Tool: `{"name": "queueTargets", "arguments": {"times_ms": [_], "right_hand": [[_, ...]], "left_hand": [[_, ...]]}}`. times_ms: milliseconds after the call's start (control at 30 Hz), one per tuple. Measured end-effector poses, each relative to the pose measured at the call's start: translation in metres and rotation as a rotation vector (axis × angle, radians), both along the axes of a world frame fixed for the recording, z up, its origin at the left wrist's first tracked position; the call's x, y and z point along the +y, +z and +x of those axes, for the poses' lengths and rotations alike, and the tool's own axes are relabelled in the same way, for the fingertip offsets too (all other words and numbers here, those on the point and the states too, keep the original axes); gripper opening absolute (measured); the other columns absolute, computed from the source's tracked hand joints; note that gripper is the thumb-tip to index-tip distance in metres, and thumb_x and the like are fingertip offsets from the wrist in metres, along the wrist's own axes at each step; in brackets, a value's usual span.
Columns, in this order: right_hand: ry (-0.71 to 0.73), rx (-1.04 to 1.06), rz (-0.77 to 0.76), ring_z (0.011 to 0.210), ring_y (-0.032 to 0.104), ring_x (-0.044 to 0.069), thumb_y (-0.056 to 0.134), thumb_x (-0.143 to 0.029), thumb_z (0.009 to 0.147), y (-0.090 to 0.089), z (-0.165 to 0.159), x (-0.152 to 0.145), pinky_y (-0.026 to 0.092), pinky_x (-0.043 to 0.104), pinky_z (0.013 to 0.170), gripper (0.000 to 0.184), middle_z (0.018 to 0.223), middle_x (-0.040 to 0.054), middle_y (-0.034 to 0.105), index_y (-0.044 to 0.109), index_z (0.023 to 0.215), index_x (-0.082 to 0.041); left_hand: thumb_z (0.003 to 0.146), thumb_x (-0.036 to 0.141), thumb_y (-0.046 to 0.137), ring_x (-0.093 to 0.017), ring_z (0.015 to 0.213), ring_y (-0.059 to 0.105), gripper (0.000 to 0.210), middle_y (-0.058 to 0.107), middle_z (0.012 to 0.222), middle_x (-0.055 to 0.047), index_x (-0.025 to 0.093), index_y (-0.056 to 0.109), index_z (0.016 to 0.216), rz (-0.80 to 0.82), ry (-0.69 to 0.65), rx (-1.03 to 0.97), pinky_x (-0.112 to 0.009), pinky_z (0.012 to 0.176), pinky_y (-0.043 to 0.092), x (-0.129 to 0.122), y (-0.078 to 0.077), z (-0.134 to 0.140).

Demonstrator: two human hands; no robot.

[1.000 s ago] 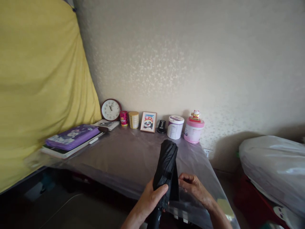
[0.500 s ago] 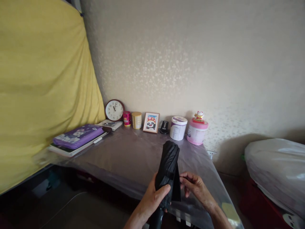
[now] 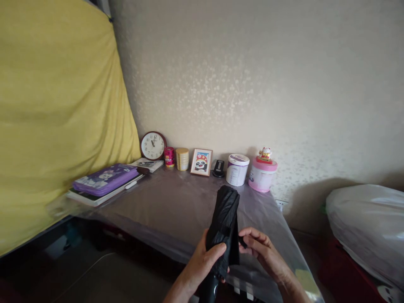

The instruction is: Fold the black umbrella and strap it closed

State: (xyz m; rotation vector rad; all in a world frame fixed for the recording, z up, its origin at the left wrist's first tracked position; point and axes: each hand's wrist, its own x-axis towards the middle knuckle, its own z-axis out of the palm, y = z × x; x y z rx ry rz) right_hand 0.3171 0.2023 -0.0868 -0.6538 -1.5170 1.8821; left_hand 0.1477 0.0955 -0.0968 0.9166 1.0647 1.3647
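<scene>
A black folding umbrella, folded but with a loose flap of cloth along its right side, stands nearly upright before me. My left hand is closed around its lower part, thumb lying across the cloth just above the handle. To the right of the flap, my right hand pinches a small black end of the strap between thumb and forefinger. Some left fingers are hidden behind the umbrella.
Along the wall on the table stand a clock, cans, a framed panda picture, a white tub and a pink tub with a cat figurine. A purple case lies left. Right is a plastic-covered bundle.
A small black strap end now shows between my right thumb and forefinger, just beside the umbrella. My left hand keeps its hold. The view has shifted very slightly.
</scene>
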Motion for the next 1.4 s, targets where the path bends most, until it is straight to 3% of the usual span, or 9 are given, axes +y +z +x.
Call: {"name": "queueTargets", "arguments": {"times_ms": [133,300,500,633,800,1067,1300,1400], "right_hand": [[0.001,0.033,-0.022,0.078,0.061,0.017,0.066,-0.030,0.072,-0.001,0.002,-0.001,0.046,0.031,0.078,0.021,0.083,0.0029,0.067,0.068,0.091,-0.020],[-0.028,-0.006,0.062,0.070,0.060,0.015,0.069,-0.029,0.069,-0.004,0.000,-0.001,0.047,0.027,0.068,0.020,0.079,0.0016,0.068,0.067,0.089,-0.023],[-0.158,-0.005,0.128,0.071,0.059,0.016,0.073,-0.033,0.066,-0.006,-0.006,0.002,0.048,0.030,0.073,0.019,0.075,0.0011,0.065,0.067,0.079,-0.021],[-0.148,0.060,0.118,0.074,0.057,0.014,0.069,-0.034,0.071,-0.005,-0.010,-0.001,0.048,0.028,0.073,0.019,0.090,0.0022,0.062,0.066,0.085,-0.021],[-0.098,0.124,0.058,0.066,0.055,0.012,0.066,-0.040,0.073,-0.005,-0.012,-0.004,0.047,0.027,0.071,0.021,0.075,0.0004,0.059,0.064,0.078,-0.019],[-0.163,0.120,0.099,0.067,0.052,0.012,0.063,-0.038,0.075,-0.009,-0.005,0.002,0.043,0.025,0.067,0.020,0.076,0.0018,0.058,0.061,0.077,-0.019],[-0.154,0.001,0.353,0.071,0.052,0.015,0.056,-0.038,0.081,0.012,-0.011,-0.014,0.042,0.027,0.071,0.019,0.073,0.0022,0.057,0.062,0.078,-0.019],[-0.120,-0.064,0.454,0.072,0.052,0.015,0.055,-0.036,0.082,0.018,-0.014,-0.020,0.043,0.027,0.072,0.018,0.076,0.0023,0.057,0.062,0.080,-0.020]], "left_hand": [[0.078,0.044,0.055,-0.015,0.056,0.062,0.042,0.061,0.081,-0.001,0.021,0.038,0.109,0.005,-0.014,-0.073,-0.023,0.042,0.049,-0.002,0.004,-0.001],[0.079,0.042,0.053,-0.013,0.059,0.062,0.036,0.060,0.097,-0.005,0.021,0.041,0.107,0.012,-0.067,-0.139,-0.024,0.046,0.050,-0.008,0.017,-0.002],[0.077,0.043,0.055,-0.015,0.058,0.061,0.041,0.059,0.075,0.000,0.018,0.043,0.108,-0.087,0.010,-0.164,-0.023,0.043,0.048,-0.008,0.015,0.000],[0.077,0.045,0.055,-0.014,0.055,0.060,0.043,0.059,0.070,0.000,0.017,0.045,0.109,-0.120,0.037,-0.200,-0.024,0.043,0.048,-0.008,0.013,0.001],[0.076,0.049,0.054,-0.012,0.047,0.057,0.045,0.061,0.062,0.000,0.015,0.048,0.105,-0.143,0.071,-0.197,-0.023,0.043,0.046,-0.008,0.014,-0.001],[0.077,0.050,0.052,-0.011,0.040,0.055,0.044,0.059,0.058,0.002,0.016,0.048,0.104,-0.131,0.135,-0.174,-0.021,0.040,0.044,-0.008,0.023,-0.006],[0.073,0.047,0.057,-0.014,0.050,0.060,0.058,0.059,0.071,0.001,0.022,0.039,0.121,-0.076,0.072,-0.046,-0.021,0.039,0.045,-0.006,0.022,0.007],[0.074,0.044,0.056,-0.014,0.049,0.060,0.060,0.058,0.066,0.002,0.023,0.033,0.126,-0.073,0.059,0.029,-0.021,0.039,0.046,-0.005,0.017,0.010]]}}
